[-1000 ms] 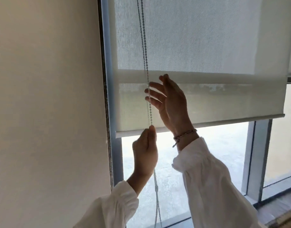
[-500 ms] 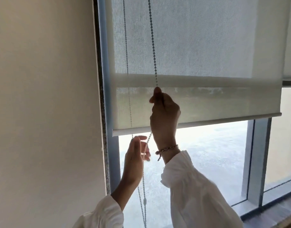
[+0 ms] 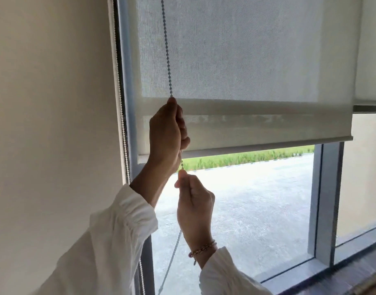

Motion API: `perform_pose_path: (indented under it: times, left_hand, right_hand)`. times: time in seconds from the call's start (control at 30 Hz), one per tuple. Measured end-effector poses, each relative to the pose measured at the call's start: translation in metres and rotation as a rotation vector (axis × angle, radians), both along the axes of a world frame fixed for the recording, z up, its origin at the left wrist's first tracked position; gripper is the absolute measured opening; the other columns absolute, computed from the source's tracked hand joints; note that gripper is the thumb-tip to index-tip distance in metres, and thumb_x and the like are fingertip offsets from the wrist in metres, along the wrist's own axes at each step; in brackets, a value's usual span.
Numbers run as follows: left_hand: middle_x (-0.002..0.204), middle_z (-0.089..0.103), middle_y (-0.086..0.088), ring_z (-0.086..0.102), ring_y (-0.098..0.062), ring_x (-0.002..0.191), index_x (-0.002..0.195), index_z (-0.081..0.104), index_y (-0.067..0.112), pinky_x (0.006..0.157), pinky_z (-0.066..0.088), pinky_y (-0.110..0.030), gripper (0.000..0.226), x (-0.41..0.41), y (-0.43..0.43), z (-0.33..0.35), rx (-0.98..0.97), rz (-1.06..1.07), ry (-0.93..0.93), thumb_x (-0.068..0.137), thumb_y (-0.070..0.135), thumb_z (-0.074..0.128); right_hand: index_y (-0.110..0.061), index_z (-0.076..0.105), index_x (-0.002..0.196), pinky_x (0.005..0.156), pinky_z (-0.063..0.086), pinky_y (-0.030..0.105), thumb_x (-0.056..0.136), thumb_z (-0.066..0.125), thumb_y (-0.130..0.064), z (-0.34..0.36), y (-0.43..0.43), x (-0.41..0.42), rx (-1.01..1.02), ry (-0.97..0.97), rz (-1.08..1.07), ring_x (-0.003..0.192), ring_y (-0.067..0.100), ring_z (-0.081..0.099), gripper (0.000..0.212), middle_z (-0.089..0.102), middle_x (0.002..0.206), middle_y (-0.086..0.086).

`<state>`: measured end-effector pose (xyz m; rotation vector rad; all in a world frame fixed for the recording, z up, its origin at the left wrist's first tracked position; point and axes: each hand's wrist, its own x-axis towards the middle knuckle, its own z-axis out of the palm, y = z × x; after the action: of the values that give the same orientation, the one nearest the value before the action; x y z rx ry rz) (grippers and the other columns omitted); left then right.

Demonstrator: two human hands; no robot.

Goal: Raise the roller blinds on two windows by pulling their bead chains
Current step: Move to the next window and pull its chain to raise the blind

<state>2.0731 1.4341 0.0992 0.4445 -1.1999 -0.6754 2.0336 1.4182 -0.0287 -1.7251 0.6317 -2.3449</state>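
Observation:
A pale grey roller blind point(image 3: 246, 60) covers the upper part of the window, its bottom bar point(image 3: 257, 149) hanging a little above mid-height. A bead chain point(image 3: 166, 50) runs down in front of the blind's left side. My left hand point(image 3: 165, 137) is closed around this chain at the height of the blind's lower part. Just below it, my right hand point(image 3: 194, 201), with a bracelet on the wrist, pinches the same strand. The chain continues down point(image 3: 172, 256) under my right hand. The other strand point(image 3: 122, 116) hangs along the left window frame.
A beige wall point(image 3: 51, 103) fills the left side. The grey window frame point(image 3: 327, 199) has a vertical post on the right, with a second blind point(image 3: 372, 50) beyond it. A dark sill point(image 3: 353, 271) runs along the bottom right. Pavement and grass lie outside.
My hands have swapped places: the left has gone up and closed on the chain above, while the right has come down with the strand. The blind's bottom bar sits slightly higher.

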Motion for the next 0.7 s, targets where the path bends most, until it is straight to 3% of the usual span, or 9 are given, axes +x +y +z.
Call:
perform_pose_path:
  times: [0.13,0.23,0.37,0.47,0.57,0.63,0.7]
  left_hand:
    - [0.036,0.03,0.012,0.021,-0.004,0.031,0.048,0.037,0.023,0.035,0.018,-0.012,0.051,-0.011,-0.005,-0.005,-0.122,0.159,0.093,0.098,0.025,0.036]
    - [0.038,0.031,0.012,0.024,-0.004,0.031,0.051,0.038,0.025,0.035,0.02,-0.014,0.047,-0.004,-0.009,-0.011,-0.2,0.214,0.088,0.098,0.025,0.037]
    - [0.039,0.032,0.013,0.025,-0.005,0.033,0.053,0.04,0.029,0.038,0.021,-0.017,0.043,-0.009,-0.007,-0.037,-0.231,0.257,0.03,0.095,0.029,0.038]
    - [0.042,0.033,0.011,0.026,-0.013,0.039,0.053,0.041,0.032,0.044,0.021,-0.028,0.035,-0.013,-0.008,-0.074,-0.166,0.307,-0.055,0.087,0.041,0.042]
    - [0.054,0.04,0.012,0.037,-0.009,0.049,0.059,0.042,0.032,0.051,0.034,-0.035,0.031,-0.014,-0.002,-0.116,-0.027,0.404,-0.184,0.084,0.049,0.036]
    - [0.05,0.038,0.01,0.032,-0.01,0.047,0.058,0.041,0.028,0.049,0.029,-0.036,0.033,-0.016,0.0,-0.144,-0.087,0.424,-0.175,0.085,0.047,0.037]
    - [0.049,0.038,0.013,0.027,-0.006,0.047,0.06,0.042,0.027,0.047,0.025,-0.033,0.03,-0.014,0.0,-0.163,-0.126,0.44,-0.186,0.086,0.042,0.04]
  right_hand:
    - [-0.026,0.054,0.07,0.051,0.04,0.035,0.089,0.043,-0.039,0.004,-0.004,-0.005,0.193,-0.148,0.2,0.051,0.008,0.046,0.026,0.054,0.056,-0.014]
    - [-0.032,0.05,0.092,0.076,0.046,0.034,0.097,0.036,-0.029,0.022,-0.007,-0.02,0.288,-0.347,0.349,0.081,0.01,0.057,0.014,0.056,0.089,-0.01]
    - [-0.035,0.042,0.099,0.082,0.045,0.03,0.095,0.034,-0.035,0.068,-0.003,-0.037,0.281,-0.342,0.462,0.096,0.013,0.058,0.009,0.051,0.105,-0.007]
    - [-0.025,0.042,0.107,0.082,0.049,0.03,0.096,0.037,-0.032,0.096,0.005,-0.034,0.239,-0.22,0.562,0.094,0.014,0.06,0.014,0.052,0.106,-0.004]
    - [-0.016,0.043,0.114,0.08,0.052,0.03,0.096,0.04,-0.026,0.115,0.014,-0.023,0.24,-0.107,0.645,0.089,0.018,0.062,0.021,0.054,0.102,-0.002]
    - [-0.011,0.049,0.111,0.066,0.053,0.03,0.096,0.041,-0.026,0.123,0.02,-0.019,0.246,-0.061,0.659,0.073,0.018,0.062,0.023,0.058,0.095,0.004]
    - [-0.014,0.059,0.094,0.045,0.04,0.026,0.095,0.041,-0.034,0.125,0.021,-0.015,0.254,-0.038,0.567,0.048,0.011,0.049,0.027,0.057,0.068,0.001]
